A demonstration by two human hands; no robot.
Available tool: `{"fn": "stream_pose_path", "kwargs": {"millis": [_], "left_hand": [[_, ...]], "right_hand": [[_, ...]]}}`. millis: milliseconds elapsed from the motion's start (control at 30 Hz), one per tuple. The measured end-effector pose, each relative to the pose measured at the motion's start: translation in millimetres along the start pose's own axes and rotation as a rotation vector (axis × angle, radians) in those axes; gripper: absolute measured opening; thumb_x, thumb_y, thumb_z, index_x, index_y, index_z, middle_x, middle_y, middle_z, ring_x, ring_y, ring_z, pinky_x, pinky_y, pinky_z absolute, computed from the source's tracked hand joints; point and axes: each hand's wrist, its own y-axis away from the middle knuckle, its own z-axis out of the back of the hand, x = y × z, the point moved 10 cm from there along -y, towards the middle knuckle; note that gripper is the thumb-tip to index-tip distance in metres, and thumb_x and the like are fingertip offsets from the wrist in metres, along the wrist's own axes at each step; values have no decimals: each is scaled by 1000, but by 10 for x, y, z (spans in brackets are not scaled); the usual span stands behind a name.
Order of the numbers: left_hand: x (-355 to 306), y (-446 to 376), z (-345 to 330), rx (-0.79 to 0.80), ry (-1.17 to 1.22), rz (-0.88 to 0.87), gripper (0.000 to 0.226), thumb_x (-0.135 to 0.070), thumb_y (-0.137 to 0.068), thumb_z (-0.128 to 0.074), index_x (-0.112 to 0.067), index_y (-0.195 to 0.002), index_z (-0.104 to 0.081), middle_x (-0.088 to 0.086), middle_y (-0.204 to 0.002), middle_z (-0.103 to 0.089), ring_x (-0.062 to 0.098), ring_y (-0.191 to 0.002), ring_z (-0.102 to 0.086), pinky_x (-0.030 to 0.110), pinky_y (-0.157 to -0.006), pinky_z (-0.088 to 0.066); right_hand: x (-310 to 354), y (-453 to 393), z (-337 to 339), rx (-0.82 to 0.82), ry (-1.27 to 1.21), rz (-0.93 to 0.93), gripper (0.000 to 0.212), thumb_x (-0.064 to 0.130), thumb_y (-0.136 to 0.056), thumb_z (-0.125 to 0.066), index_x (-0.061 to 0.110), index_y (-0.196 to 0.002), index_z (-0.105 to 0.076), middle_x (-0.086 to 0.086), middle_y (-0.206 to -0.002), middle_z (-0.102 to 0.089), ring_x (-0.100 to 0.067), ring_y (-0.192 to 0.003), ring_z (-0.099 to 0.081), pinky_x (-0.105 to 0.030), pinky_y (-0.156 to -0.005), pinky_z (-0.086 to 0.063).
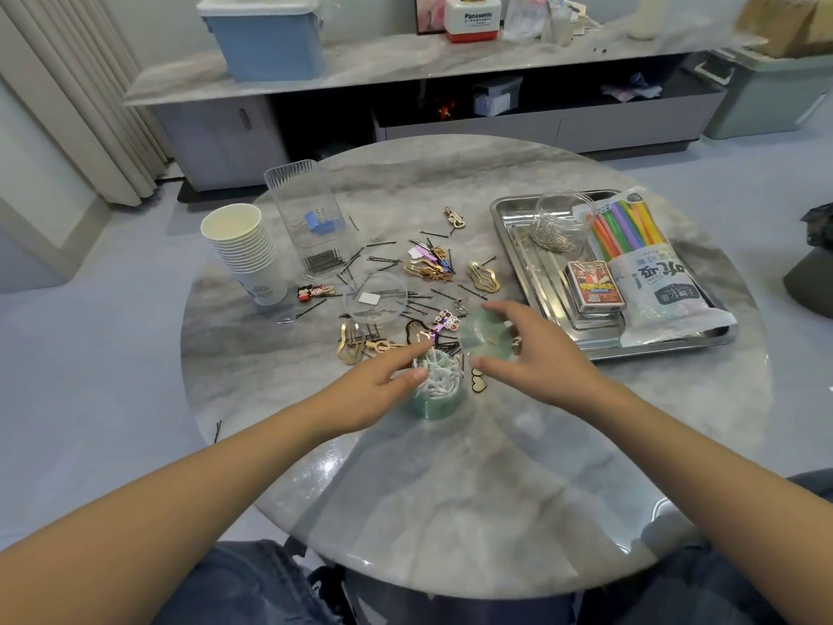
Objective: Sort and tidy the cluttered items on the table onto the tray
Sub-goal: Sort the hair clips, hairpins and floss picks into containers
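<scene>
A blue storage box (270, 38) and a Panasonic box (473, 18) sit on the long cabinet (405, 60).

Home living rm: TV cabinet (405, 83), curtain (67, 97)
</scene>
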Motion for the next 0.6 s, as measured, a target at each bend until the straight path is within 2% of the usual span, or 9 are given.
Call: {"fn": "stream_pose_path", "kwargs": {"millis": [67, 133, 200, 267, 300, 367, 433, 500, 600], "left_hand": [[-41, -14, 57, -62, 84, 4, 43, -34, -96, -46, -33, -139, -41, -11, -136, -51, 1, -121, -48, 31, -107, -38], [-129, -5, 109, -124, 156, -34, 35, -23, -95, -53, -33, -129, -52, -17, -114, -62, -6, -99, -58, 26, -93, -48], [-197, 14, 175, -189, 171, -86, 30, -15, -91, -58, -27, -119, -61, -19, -96, -64, -9, -82, -59, 15, -76, -49], [-154, 30, 219, -216, 195, -56, 29, -16, -90, -61, -24, -118, -61, -8, -94, -62, -2, -73, -56, 14, -63, -49], [-118, 33, 217, -203, 190, -24, 34, -21, -89, -63, -21, -123, -60, -4, -98, -60, 1, -73, -56, 15, -62, -49], [-42, 51, 209, -171, 131, 20, 50, -31, -82, -69, -22, -129, -55, -1, -109, -57, 5, -79, -58, 19, -69, -52], [-9, 78, 200, -163, 112, 31, 58, -30, -77, -75, -22, -131, -54, 2, -116, -55, 9, -85, -61, 27, -81, -54], [-4, 86, 194, -185, 151, 27, 54, -20, -76, -77, -19, -127, -57, 7, -115, -57, 17, -84, -64, 36, -85, -54], [40, 76, 234, -265, 229, 53, 42, -8, -75, -76, -13, -115, -65, 10, -104, -65, 21, -77, -64, 41, -83, -55]], "right_hand": [[153, 12, -43, 1, -86, 46, 69, 37, -75, -74, 24, -136, -45, 6, -128, -52, -4, -103, -50, -10, -77, -36], [295, 27, -174, 63, -74, 110, 70, 34, -77, -74, 24, -139, -43, 5, -134, -50, -8, -115, -47, -16, -89, -38], [376, 33, -276, 97, -77, 136, 70, 33, -78, -73, 23, -140, -42, 4, -136, -48, -10, -120, -45, -24, -97, -37], [390, 17, -286, 75, -131, 120, 67, 32, -79, -73, 23, -139, -43, 4, -133, -49, -8, -117, -47, -21, -96, -38], [380, 6, -278, 61, -145, 111, 66, 31, -79, -74, 24, -137, -44, 4, -132, -49, -6, -116, -46, -16, -95, -36], [365, -9, -284, 58, -137, 108, 65, 28, -78, -74, 26, -136, -45, 3, -131, -47, -2, -114, -43, -5, -90, -32], [357, -2, -322, 71, -148, 107, 64, 26, -77, -75, 26, -135, -46, 1, -130, -46, -1, -113, -42, -4, -90, -33], [382, 25, -384, 93, -160, 121, 64, 26, -77, -75, 25, -134, -46, 1, -129, -46, -4, -116, -43, -13, -95, -37], [429, 47, -453, 98, -107, 171, 64, 31, -78, -74, 26, -135, -44, 2, -127, -45, -3, -115, -41, -2, -92, -30]]}}
